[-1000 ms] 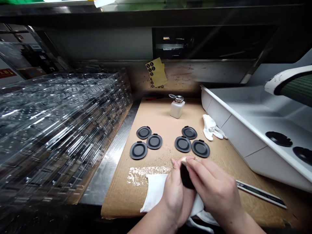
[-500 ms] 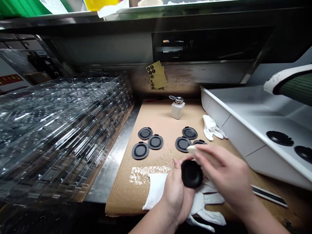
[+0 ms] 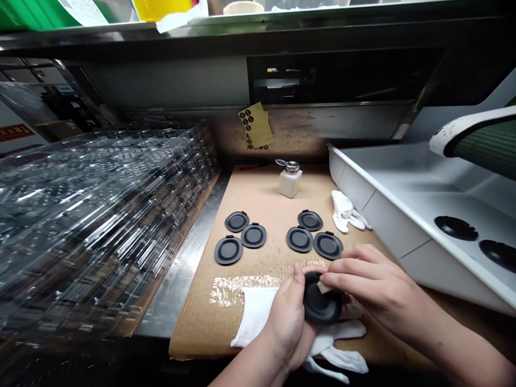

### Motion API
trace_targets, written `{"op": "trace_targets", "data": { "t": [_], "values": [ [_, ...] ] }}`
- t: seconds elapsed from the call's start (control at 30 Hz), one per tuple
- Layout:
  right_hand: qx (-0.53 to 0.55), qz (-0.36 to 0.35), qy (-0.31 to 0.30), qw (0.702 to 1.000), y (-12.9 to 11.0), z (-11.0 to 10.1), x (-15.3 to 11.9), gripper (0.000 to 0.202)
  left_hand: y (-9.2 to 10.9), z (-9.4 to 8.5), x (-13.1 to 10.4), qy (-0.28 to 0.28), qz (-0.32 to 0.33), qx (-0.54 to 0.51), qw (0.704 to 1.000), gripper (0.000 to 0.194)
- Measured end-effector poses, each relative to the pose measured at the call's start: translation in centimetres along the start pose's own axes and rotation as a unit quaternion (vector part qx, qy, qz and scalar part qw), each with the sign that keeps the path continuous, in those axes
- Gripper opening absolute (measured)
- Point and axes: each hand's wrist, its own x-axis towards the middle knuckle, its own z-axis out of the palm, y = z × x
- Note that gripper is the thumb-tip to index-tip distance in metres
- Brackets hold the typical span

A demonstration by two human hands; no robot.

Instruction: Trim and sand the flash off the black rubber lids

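My left hand [image 3: 288, 317] is closed round the edge of a round black plastic cap [image 3: 322, 307], its dished face turned up. Pinched in my right hand [image 3: 371, 277] is a small off-white pad [image 3: 323, 287], pressed against the cap's upper part. Beyond my hands, several similar dark caps with small tabs lie in two groups on the cardboard, a left group [image 3: 228, 250] and a right group [image 3: 299, 239]. Beneath my hands a white glove [image 3: 253, 312] lies partly hidden.
A white pump bottle [image 3: 289, 184] with its lid up stands at the back. Stacked clear plastic trays [image 3: 161, 204] fill the left. On the right is a large white bin [image 3: 387, 196] holding black discs [image 3: 456, 227]; a crumpled glove [image 3: 345, 209] lies beside it. A shelf edge [image 3: 226, 35] crosses above.
My right hand has come down and brought the pad onto the cap's face; before, it was above the cap. The right group's nearest cap is now uncovered.
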Motion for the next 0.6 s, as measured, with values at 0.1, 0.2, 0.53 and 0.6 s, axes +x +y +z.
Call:
{"op": "trace_targets", "data": {
  "t": [0.1, 0.2, 0.53, 0.6],
  "values": [
    [-0.001, 0.01, 0.009, 1.0, 1.7, -0.1, -1.0, 0.019, 0.1, 0.0, 0.0, 0.015, -0.02, 0.011, 1.0, 0.043],
    [-0.046, 0.051, 0.045, 0.997, 3.3, -0.2, -2.4, 0.021, 0.2, 0.0, 0.0, 0.043, -0.023, 0.018, 0.999, 0.047],
    [-0.217, 0.127, 0.057, 0.966, 5.0, 2.3, -5.1, 0.022, 0.5, -0.2, -0.3, 0.0, -0.004, -0.066, 0.998, 0.043],
    [-0.221, 0.128, 0.059, 0.965, 5.0, 2.5, -5.2, 0.022, 0.5, -0.2, -0.3, 0.0, -0.001, -0.074, 0.997, 0.042]
  ]
}}
